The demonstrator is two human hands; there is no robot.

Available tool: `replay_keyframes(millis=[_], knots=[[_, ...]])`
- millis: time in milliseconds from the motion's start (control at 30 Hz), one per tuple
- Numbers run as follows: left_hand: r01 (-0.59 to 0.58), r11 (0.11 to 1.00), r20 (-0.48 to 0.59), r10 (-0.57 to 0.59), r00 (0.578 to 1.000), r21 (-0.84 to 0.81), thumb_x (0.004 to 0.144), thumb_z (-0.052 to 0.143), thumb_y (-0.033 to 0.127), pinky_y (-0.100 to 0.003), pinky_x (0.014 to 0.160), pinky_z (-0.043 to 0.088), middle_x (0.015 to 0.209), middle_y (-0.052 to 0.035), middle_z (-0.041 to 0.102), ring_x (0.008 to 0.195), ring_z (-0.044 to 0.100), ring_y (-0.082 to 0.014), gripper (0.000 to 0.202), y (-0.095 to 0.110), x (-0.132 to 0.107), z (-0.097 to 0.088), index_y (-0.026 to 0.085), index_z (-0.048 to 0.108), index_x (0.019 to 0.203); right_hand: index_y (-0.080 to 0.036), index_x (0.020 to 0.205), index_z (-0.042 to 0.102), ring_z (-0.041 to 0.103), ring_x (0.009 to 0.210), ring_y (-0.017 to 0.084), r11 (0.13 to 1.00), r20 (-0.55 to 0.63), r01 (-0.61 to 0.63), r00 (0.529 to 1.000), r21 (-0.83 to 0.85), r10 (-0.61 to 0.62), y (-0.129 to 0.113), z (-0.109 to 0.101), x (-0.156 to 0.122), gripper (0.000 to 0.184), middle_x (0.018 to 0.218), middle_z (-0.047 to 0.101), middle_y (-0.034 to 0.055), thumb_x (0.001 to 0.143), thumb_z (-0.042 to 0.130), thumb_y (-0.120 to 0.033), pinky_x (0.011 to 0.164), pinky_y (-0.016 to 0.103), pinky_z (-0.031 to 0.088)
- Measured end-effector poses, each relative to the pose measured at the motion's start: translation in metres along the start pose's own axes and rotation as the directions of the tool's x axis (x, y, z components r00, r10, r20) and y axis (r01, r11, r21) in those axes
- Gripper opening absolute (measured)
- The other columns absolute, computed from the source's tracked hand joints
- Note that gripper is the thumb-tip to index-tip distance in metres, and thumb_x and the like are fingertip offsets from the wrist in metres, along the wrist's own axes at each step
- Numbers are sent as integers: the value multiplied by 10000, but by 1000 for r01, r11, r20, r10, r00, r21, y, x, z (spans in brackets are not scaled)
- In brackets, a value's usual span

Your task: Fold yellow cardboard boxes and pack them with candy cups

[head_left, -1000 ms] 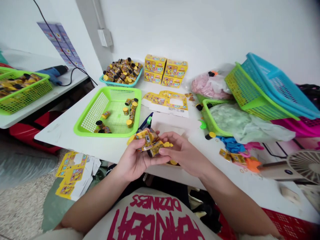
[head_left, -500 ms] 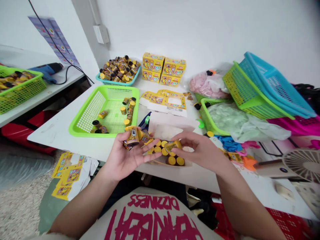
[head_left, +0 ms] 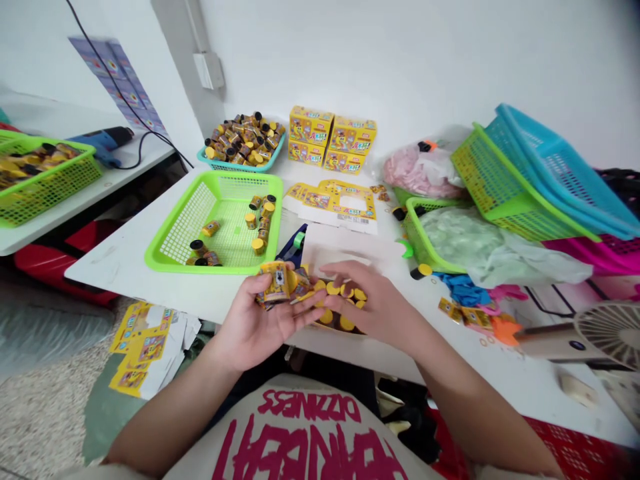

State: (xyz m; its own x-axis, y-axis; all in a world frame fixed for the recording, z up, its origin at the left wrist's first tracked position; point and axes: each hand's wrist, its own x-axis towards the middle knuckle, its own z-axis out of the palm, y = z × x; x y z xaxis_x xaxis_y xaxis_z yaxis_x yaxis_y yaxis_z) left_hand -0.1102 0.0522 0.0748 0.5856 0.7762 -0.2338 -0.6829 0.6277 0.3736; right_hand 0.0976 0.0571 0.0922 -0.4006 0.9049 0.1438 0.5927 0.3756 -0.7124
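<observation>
My left hand (head_left: 265, 327) is palm up, its fingers curled under several small yellow canisters (head_left: 277, 280) with printed labels. My right hand (head_left: 367, 300) hovers over an open carton (head_left: 353, 243), fingers and thumb apart, tips close to the left hand's fingers. I see nothing gripped in it. Rows of yellow-lidded canisters (head_left: 346, 323) stand upright in the carton, partly covered by both hands. A green basket (head_left: 155, 250) to the left holds loose canisters, some with black ends.
Behind are a heaped blue basket (head_left: 204, 157), stacked yellow boxes (head_left: 309, 137) and a flat printed carton (head_left: 355, 208). At right are tilted stacked baskets (head_left: 560, 173), plastic bags (head_left: 460, 237) and a small fan (head_left: 607, 330). A blue heat gun (head_left: 103, 141) lies far left.
The canister that was in my right hand no longer shows there; its fingers have spread and moved left toward my left hand. My left hand still supports its canisters.
</observation>
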Motion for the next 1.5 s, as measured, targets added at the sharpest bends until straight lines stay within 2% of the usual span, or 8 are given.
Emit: replay_keyframes(millis=[133,367,567,700,833,1267,1400,1500], knots=[[45,997,58,-48,997,59,712,716,368,-389,921,494,940,-61,739,889,678,-225,346,-9,-1,2,193,698,1009,-229,1299,540,516,1259,238,987,-55,162,985,-4,-162,-13,12,3,529,1352,544,108,808,701,-342,1039,421,460],[-17,1000,3,17,1000,-17,727,700,380,-427,860,533,937,-35,731,850,668,-209,291,-3,3,8,218,688,968,-229,1163,608,617,1062,196,936,-197,338,915,-100,-351,-18,13,9,321,1109,681,65,846,656,-259,929,359,522],[-136,991,-71,135,988,-8,681,730,401,-437,899,516,967,-40,690,993,645,-258,284,13,3,8,246,662,909,-232,1053,566,633,736,146,990,-387,101,920,98,-56,-13,1,6,349,904,680,9,725,683,-207,632,275,522],[-232,970,-147,241,959,73,652,766,384,-398,854,533,994,-58,687,1038,632,-272,306,22,-3,-2,251,666,909,-227,1093,613,656,682,146,988,82,-117,991,105,108,5,3,9,326,844,697,3,771,654,-260,662,285,531],[-200,975,-170,214,962,95,645,781,374,-376,785,544,1011,-64,694,997,649,-273,310,21,-7,-9,251,673,908,-246,1130,669,678,856,222,981,428,-69,892,-182,142,20,15,20,401,989,732,40,765,719,-403,720,319,502],[-134,986,-67,141,988,94,672,767,370,-407,808,542,1059,-71,711,1040,654,-289,334,14,-12,-14,255,677,973,-212,849,784,542,1053,304,955,535,121,844,-270,44,26,9,36,224,1037,646,97,633,835,-181,919,430,431],[10,998,75,-15,997,66,705,739,360,-421,825,539,1119,-67,704,1106,635,-296,328,8,-16,-15,269,666,1012,-184,1120,683,623,951,196,985,397,47,918,-168,24,13,-3,35,306,1007,686,81,978,440,-303,872,362,488],[74,994,127,-83,988,75,717,731,329,-427,846,542,1083,-54,712,1005,667,-239,345,0,-16,-13,250,661,1046,-204,1278,559,652,975,180,992,318,-73,947,106,36,-6,4,26,416,1107,693,60,933,523,-433,842,329,526]])
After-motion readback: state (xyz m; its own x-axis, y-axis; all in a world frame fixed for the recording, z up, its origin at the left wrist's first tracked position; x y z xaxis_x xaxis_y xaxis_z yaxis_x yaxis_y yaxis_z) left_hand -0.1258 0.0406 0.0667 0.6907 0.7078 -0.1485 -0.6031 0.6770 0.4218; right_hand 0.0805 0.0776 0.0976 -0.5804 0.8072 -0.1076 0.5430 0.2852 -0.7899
